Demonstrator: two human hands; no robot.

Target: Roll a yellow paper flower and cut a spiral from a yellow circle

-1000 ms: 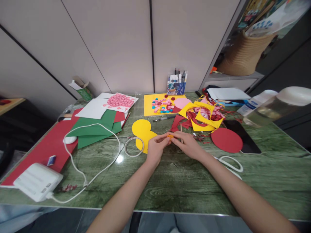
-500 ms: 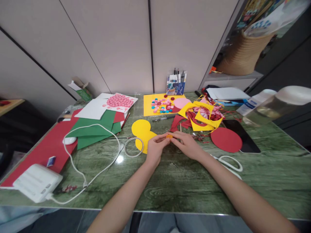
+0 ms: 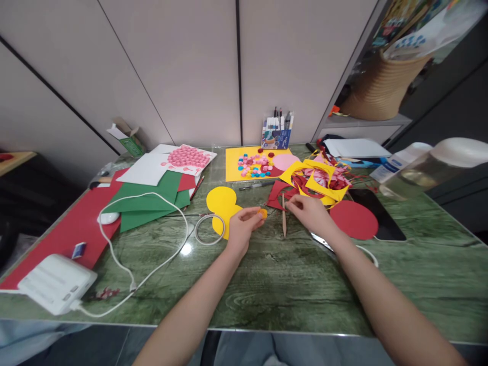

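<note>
My left hand (image 3: 244, 227) pinches a small orange piece (image 3: 263, 213) between thumb and fingers, above the table. It partly covers the edge of a yellow paper cutout (image 3: 221, 204) shaped like two joined rounds. To its right, my right hand (image 3: 310, 216) has its fingers drawn together, and anything between the tips is too small to make out. Its fingertips are just beside a pointed wooden stick (image 3: 284, 221) lying on the table; whether they touch it I cannot tell. Below my right wrist are white-handled scissors (image 3: 322, 241), partly hidden by the forearm.
Yellow and red paper scraps (image 3: 324, 183) lie behind my right hand, near a red paper circle (image 3: 354, 220) and a phone (image 3: 385, 218). Small coloured balls (image 3: 255, 165) rest on yellow paper. Leftward are a looped white cable (image 3: 152, 272), green paper (image 3: 148, 206) and a white power bank (image 3: 57, 282).
My right hand has moved away from the orange piece to the right, baring the wooden stick. My left hand keeps the orange piece and has hardly moved.
</note>
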